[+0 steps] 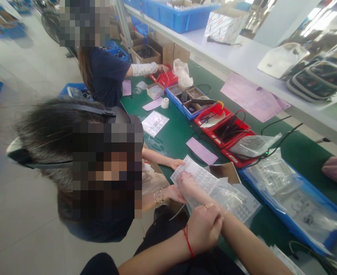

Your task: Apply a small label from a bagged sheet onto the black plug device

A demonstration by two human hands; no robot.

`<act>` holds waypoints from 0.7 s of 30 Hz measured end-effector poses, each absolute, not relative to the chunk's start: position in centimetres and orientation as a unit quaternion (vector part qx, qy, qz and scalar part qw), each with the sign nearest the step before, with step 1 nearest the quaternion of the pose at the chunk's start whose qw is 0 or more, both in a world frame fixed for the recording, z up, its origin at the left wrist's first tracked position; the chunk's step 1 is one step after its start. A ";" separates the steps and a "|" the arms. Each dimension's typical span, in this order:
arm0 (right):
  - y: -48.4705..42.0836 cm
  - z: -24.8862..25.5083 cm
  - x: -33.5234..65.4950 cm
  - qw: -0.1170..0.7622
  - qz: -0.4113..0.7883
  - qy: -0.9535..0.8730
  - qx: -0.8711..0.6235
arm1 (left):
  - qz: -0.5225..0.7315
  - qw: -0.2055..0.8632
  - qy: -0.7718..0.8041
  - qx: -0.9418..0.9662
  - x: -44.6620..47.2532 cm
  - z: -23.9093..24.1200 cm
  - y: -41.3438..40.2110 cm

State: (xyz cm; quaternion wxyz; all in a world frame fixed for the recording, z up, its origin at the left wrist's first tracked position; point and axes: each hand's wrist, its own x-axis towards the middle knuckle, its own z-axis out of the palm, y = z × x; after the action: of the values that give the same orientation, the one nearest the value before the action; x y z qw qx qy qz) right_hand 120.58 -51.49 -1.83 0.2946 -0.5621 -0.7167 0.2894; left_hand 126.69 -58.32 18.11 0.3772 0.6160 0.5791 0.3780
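My left hand (pixel 206 226), with a ring and a red string bracelet, is closed with its fingers curled against my right forearm. Whatever may be between those fingers is hidden. My right hand (pixel 187 182) reaches over a whitish translucent sheet (pixel 201 170) printed with rows of small shapes; its fingers are blurred, so I cannot tell their pose or whether they touch it. A co-worker beside me holds the left edge of this sheet with one hand (pixel 177 163); their other hand (pixel 175 193) is just below. Clear plastic bags and similar sheets (pixel 242 208) lie under my right arm.
A long blue tray (pixel 325 244) with bagged sheets stands at right on the green table (pixel 179 131). Red bins (pixel 232 157) with cables and a blue divided box (pixel 189 114) line the back. Above runs a white shelf (pixel 234 57). Another person (pixel 108 76) works farther off.
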 end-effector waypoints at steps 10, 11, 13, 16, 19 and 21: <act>-52.5 -4.2 119.2 0.344 0.206 -0.583 -0.707 | 0.378 0.390 0.585 0.603 126.8 17.9 -58.0; -52.5 -4.4 119.3 0.365 0.215 -0.583 -0.693 | 0.377 0.389 0.585 0.603 126.9 17.9 -58.0; -52.6 -4.8 119.3 0.417 0.239 -0.587 -0.651 | 0.376 0.387 0.587 0.603 127.0 17.9 -58.0; -52.6 -5.1 119.1 0.496 0.302 -0.594 -0.557 | 0.377 0.389 0.590 0.599 127.0 17.9 -58.0; -52.4 -4.8 118.9 0.541 0.397 -0.596 -0.441 | 0.376 0.396 0.591 0.594 126.8 18.0 -58.1; -52.3 -4.2 118.9 0.538 0.478 -0.582 -0.379 | 0.373 0.396 0.592 0.594 126.8 18.0 -58.2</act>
State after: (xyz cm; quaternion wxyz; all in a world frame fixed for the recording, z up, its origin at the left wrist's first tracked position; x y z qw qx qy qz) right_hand 118.88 -52.25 -4.15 0.5378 -0.3793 -0.5816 0.4782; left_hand 126.77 -58.21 18.03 0.3963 0.5943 0.5919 0.3734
